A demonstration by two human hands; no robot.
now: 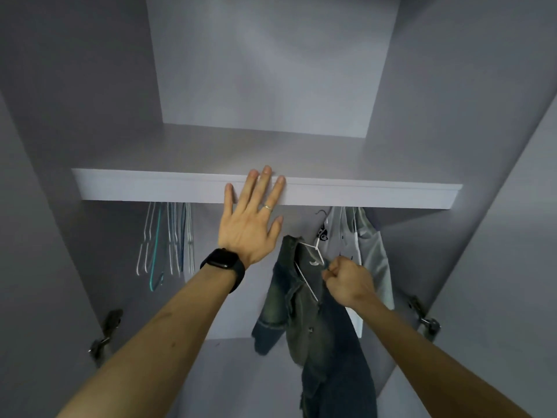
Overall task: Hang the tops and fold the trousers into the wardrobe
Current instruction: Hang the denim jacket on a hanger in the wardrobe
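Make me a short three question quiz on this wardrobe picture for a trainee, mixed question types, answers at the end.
1. True or false: the left hand has its fingers curled round a hanger.
2. Which garment is in the grip of the right hand? A) a white shirt B) the denim jacket C) folded trousers
3. Fill in: the empty hangers hang to the ___ of the pale tops.

Key
1. False: its fingers are straight, laid over the front edge of the shelf.
2. B
3. left
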